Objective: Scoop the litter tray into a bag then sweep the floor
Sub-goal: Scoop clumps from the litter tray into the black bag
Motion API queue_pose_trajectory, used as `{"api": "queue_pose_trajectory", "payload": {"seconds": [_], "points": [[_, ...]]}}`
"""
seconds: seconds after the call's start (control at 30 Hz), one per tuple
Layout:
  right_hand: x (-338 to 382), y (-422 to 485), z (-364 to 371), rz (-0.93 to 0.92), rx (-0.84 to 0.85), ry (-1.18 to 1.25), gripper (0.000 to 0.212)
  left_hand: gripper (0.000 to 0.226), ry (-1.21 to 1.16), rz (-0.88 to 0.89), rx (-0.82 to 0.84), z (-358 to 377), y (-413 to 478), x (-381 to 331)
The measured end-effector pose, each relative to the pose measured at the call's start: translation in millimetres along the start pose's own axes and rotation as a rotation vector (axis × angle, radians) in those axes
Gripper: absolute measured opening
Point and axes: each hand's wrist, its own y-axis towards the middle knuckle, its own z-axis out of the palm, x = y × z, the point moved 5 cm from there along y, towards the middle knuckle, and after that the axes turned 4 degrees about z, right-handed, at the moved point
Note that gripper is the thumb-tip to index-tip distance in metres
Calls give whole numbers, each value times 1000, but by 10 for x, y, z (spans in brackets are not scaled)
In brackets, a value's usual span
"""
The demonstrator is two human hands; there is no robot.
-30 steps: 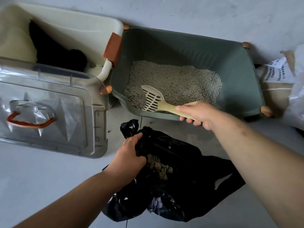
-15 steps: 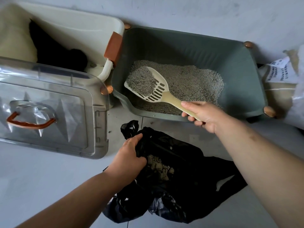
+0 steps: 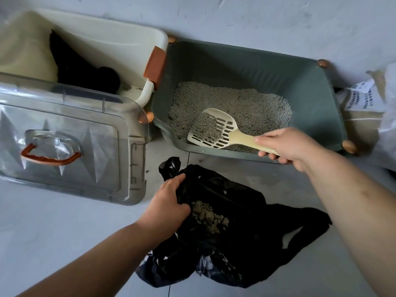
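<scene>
Litter [image 3: 246,103] in tray [image 3: 235,67], clumps [image 3: 209,217] in bag [image 3: 257,232]; left fingers [image 3: 173,185] gripping bag, right fingers [image 3: 267,139] gripping scoop [image 3: 216,127].

At left stands a cream storage bin [image 3: 120,37] with a rust-brown latch [image 3: 156,66] on its right rim and a dark bundle [image 3: 85,76] inside, a clear lid [image 3: 102,151] with a brown handle [image 3: 50,158] lying across its near part; at far right, a tan printed sack [image 3: 362,103] sits beside a translucent plastic bag [image 3: 389,125].

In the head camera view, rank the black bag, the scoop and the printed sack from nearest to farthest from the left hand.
1. Black bag: gripped by the left hand.
2. Scoop: up right, over the tray.
3. Printed sack: far right edge.
</scene>
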Motion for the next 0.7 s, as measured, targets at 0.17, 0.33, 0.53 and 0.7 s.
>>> {"api": "queue_pose_trajectory", "payload": {"seconds": [0.17, 0.33, 0.53, 0.7], "points": [[252, 140, 40, 29, 38, -164, 12, 80, -5, 12, -8, -28, -9, 8], [343, 140, 333, 99, 82, -153, 24, 80, -15, 10, -17, -59, -6, 44], [108, 33, 585, 192, 87, 55, 29, 79, -7, 8, -28, -88, 4, 93], [121, -144, 1006, 237, 132, 474, 24, 79, -7, -1, -28, -92, 13, 113]]}}
